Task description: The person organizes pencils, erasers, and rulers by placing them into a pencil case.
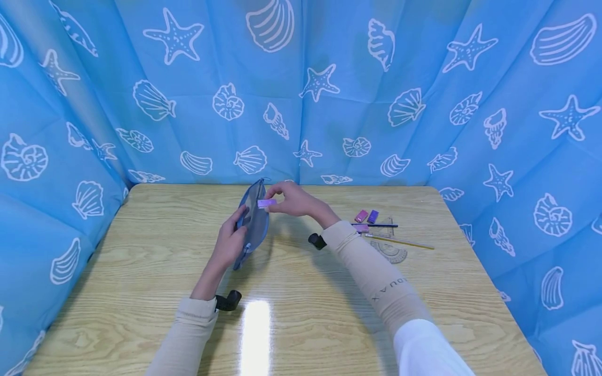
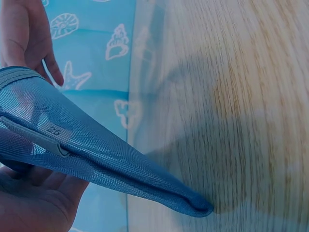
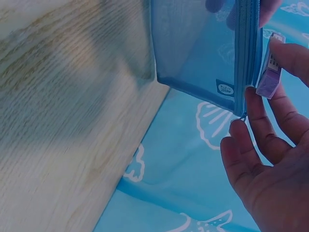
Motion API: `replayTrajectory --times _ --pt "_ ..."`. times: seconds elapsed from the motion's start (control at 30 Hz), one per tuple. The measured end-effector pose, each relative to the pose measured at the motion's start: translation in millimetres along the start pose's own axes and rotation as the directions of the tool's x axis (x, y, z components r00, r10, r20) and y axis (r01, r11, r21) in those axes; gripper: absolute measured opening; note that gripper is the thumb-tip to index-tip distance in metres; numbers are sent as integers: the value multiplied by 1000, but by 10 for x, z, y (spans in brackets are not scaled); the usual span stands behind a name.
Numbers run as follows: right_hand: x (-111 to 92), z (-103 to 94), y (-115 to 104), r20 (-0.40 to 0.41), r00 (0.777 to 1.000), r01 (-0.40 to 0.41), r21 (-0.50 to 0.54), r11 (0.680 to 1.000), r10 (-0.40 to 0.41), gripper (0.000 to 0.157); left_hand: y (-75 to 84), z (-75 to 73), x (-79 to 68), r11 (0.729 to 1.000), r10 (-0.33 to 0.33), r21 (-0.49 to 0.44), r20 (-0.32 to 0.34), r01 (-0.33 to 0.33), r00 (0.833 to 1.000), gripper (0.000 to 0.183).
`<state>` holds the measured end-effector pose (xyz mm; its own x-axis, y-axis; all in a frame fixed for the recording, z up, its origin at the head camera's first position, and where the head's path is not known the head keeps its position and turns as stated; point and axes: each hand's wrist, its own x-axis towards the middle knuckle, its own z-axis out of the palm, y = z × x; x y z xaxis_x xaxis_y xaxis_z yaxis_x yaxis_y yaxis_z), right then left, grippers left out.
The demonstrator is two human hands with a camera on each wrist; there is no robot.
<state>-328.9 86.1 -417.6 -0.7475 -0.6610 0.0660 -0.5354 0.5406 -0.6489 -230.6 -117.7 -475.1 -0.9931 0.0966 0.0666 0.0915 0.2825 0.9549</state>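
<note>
The left hand [image 1: 229,244] grips the blue mesh zip pouch [image 1: 254,222] upright while the right hand [image 1: 293,199] pinches a small purple eraser [image 1: 266,203] at its mouth, not yet inside; 3 erasers [image 1: 366,218] remain beside the right wrist.

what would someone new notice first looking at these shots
First, the blue mesh pouch held up above the middle of the wooden table: the left hand grips its side while the right hand pinches a small purple eraser at its zippered edge. Next, the blue seashell curtain all around, and the erasers and pencils lying to the right.
</note>
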Motion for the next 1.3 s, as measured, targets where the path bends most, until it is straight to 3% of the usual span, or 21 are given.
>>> replayTrajectory --times 0.47,0.67,1.03,1.3 --pt "44 -36 -20 -31 999 13 -24 1000 -14 26 16 1 -10 999 -4 -42 23 5 1000 60" --pt "-3 -52 41 -93 995 30 44 999 -26 27 -4 -21 -5 999 -10 -34 -10 10 1000 60" --pt "-327 -52 225 -180 982 -20 192 981 56 30 -30 -49 -7 999 1 -46 -9 -1 1000 60" --pt "-655 45 463 -223 967 -62 249 966 119 28 -32 -89 -50 992 -26 -126 -5 26 1000 60"
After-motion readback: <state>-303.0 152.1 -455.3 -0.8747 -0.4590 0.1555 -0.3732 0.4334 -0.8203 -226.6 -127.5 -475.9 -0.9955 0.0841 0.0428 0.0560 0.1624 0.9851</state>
